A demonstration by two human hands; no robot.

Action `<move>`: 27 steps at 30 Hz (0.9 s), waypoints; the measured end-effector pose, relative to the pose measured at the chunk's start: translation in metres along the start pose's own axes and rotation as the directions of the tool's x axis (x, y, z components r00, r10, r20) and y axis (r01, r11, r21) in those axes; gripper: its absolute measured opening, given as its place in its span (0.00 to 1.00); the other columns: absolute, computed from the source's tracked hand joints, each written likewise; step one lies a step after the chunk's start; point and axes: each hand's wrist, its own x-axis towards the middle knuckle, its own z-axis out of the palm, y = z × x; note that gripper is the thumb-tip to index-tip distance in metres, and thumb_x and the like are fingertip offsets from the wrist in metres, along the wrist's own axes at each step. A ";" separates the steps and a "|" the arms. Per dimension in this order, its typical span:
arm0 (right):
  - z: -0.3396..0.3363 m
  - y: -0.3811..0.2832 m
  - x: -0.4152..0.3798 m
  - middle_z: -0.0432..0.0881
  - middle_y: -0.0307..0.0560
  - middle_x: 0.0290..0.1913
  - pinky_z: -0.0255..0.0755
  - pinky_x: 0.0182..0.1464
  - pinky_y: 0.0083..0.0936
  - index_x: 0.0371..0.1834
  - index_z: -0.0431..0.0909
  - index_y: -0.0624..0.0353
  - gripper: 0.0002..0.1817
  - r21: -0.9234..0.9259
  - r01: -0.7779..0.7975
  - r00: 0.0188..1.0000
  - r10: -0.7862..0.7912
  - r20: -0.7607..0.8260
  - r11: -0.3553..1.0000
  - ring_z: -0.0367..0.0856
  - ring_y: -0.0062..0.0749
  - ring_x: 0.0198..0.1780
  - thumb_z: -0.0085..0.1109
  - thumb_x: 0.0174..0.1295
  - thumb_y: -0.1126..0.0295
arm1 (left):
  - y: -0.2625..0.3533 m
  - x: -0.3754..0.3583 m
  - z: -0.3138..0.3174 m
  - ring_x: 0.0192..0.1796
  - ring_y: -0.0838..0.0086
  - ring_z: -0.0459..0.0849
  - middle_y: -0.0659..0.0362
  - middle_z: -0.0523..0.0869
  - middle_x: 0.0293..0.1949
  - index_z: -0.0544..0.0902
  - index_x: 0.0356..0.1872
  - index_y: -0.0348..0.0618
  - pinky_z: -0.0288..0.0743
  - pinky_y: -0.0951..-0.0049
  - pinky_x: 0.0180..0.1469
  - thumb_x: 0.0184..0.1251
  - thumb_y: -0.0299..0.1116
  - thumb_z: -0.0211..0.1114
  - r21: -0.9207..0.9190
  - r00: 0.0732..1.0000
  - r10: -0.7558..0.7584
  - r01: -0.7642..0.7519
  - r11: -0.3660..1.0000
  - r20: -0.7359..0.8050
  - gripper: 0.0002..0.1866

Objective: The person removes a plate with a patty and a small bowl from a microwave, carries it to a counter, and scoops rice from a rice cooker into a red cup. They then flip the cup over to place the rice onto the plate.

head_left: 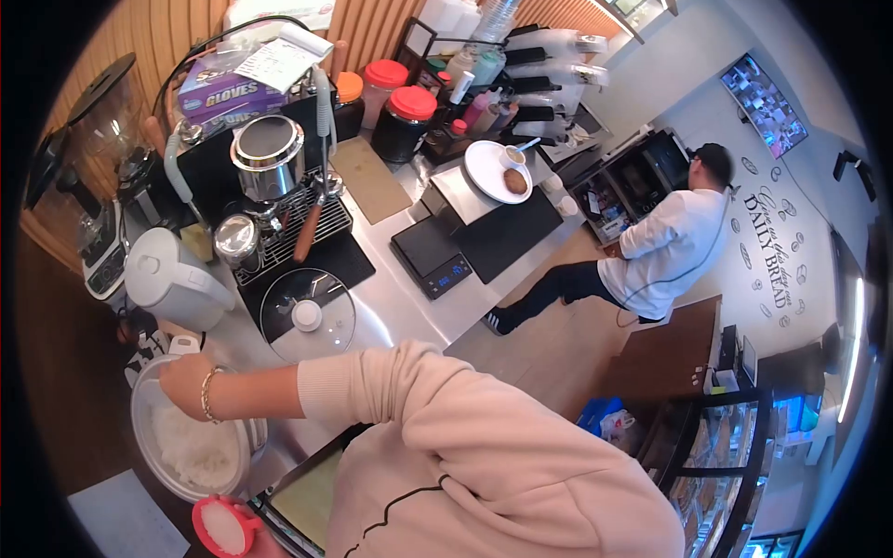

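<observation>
My left hand shows only in part at the bottom edge, its fingers closed on a small red bowl filled with what looks like white rice. Just above it in the view stands a white pot with more white rice inside. My right hand, with a gold bracelet at the wrist, is closed at the pot's upper rim. Its fingertips are turned away, so what they hold is hidden. Beside the pot lies a round glass lid with a white knob.
Near the pot are a white kettle, an espresso machine and a coffee grinder. Farther along the counter are a black scale, a plate and red-lidded jars. A co-worker stands by open dark cabinets.
</observation>
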 end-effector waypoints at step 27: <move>-0.014 -0.002 -0.026 0.83 0.56 0.33 0.78 0.40 0.35 0.41 0.76 0.67 0.18 0.192 0.003 0.996 0.015 -0.088 0.981 0.84 0.46 0.38 0.64 0.45 0.74 | -0.011 0.016 0.031 0.50 0.49 0.75 0.41 0.73 0.54 0.68 0.61 0.42 0.76 0.57 0.41 0.58 0.49 0.62 0.056 0.995 -0.045 0.050 0.997 -0.085 0.33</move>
